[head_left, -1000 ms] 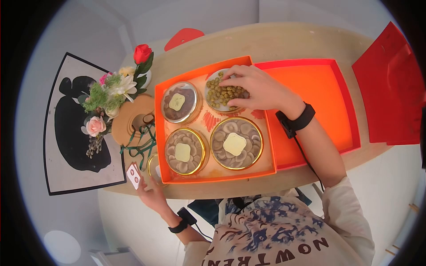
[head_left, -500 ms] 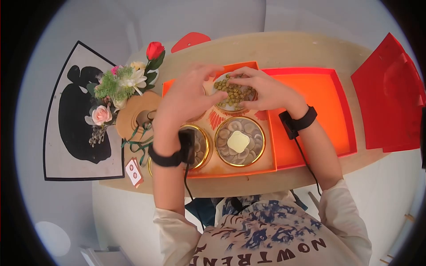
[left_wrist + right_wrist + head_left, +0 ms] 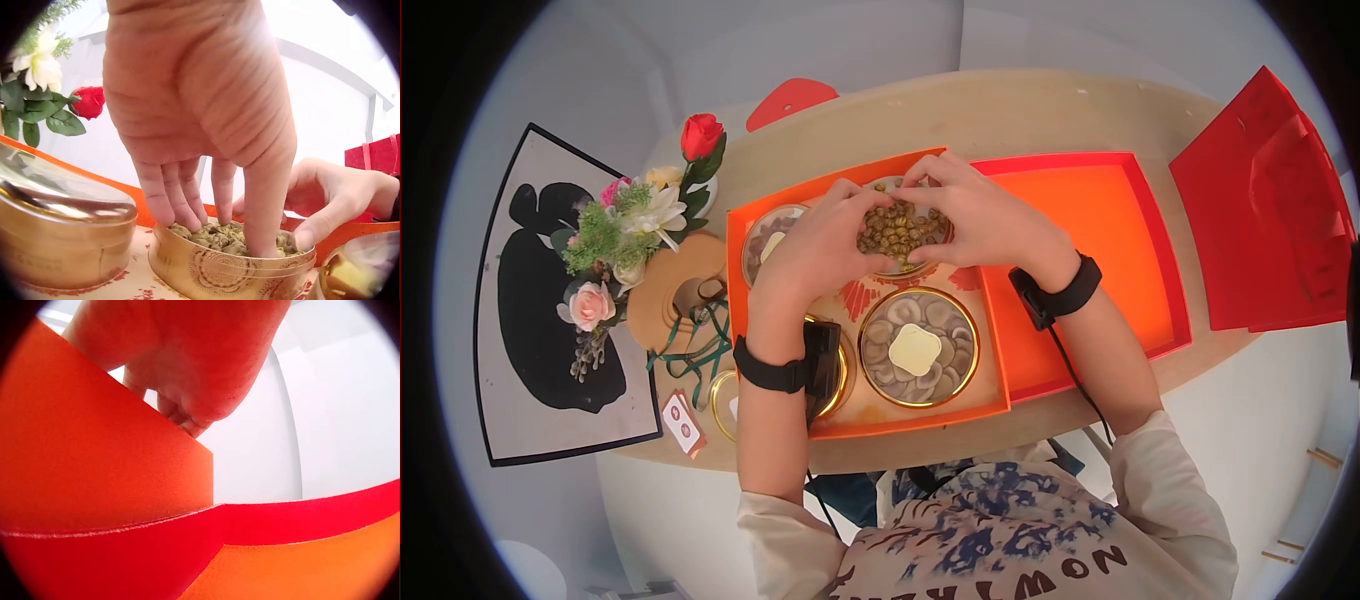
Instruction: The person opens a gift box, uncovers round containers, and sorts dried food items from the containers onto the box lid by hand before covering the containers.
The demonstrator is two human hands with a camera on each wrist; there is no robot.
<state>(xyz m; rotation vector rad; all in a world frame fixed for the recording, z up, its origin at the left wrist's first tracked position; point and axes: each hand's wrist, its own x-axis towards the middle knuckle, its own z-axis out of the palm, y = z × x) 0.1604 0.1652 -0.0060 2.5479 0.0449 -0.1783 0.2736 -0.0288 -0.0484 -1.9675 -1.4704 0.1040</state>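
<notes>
A round tin (image 3: 219,272) without its lid, filled with curled green dried buds (image 3: 900,235), stands at the back of an orange box (image 3: 920,422). My left hand (image 3: 825,238) reaches over it from the left. In the left wrist view its long fingers and thumb point down among the buds, close inside the rim. From the other side my right hand (image 3: 1000,225) arches over the tin, thumb tip at the rim. A gold-rimmed tin of rounded grey-brown pieces (image 3: 919,365) sits nearer me in the box. My left arm partly covers two more lidded tins.
Right of the box lies an orange tray with red walls (image 3: 1085,260). A red bag (image 3: 1260,230) stands at the far right. On the left are flowers (image 3: 630,235), a green ribbon (image 3: 690,350), a gold-rimmed lid (image 3: 724,405) and small printed cards (image 3: 682,422).
My left hand has come up from beside the cards at the lower left to the tin of buds. My right hand has stayed at that tin, its fingers shifting slightly.
</notes>
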